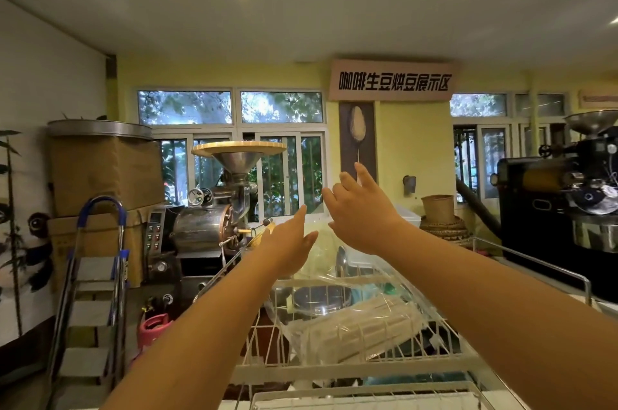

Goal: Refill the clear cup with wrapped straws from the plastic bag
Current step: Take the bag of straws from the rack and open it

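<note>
While both bare arms stretch forward from 6 o'clock toward the middle of the view, the room behind them spreads wide, with yellow walls and a row of windows [230,145] at 12 o'clock. At 9 o'clock a silver stepladder [90,279] with a blue handle leans in front of stacked cardboard boxes [103,172], and just right of it stands a metal coffee roaster [214,219] with a funnel hopper on top. A larger black roaster [561,215] sits at 3 o'clock. Below the arms, at 6 o'clock, a white wire rack [351,366] carries the plastic bag [354,319], which lies on its side and rises crumpled toward the hands; the wrapped straws [364,326] lie bundled inside it, pointing roughly from 8 to 2 o'clock. A steel bowl [321,299] shows through the wires behind the bag. The left hand [287,242] is spread, fingers apart and pointing up toward 1 o'clock, holding nothing. The right hand [361,212], slightly higher and just beside it, is likewise spread with fingers loosely curled, gripping nothing. I cannot tell whether either hand touches the bag's upper edge.
</note>
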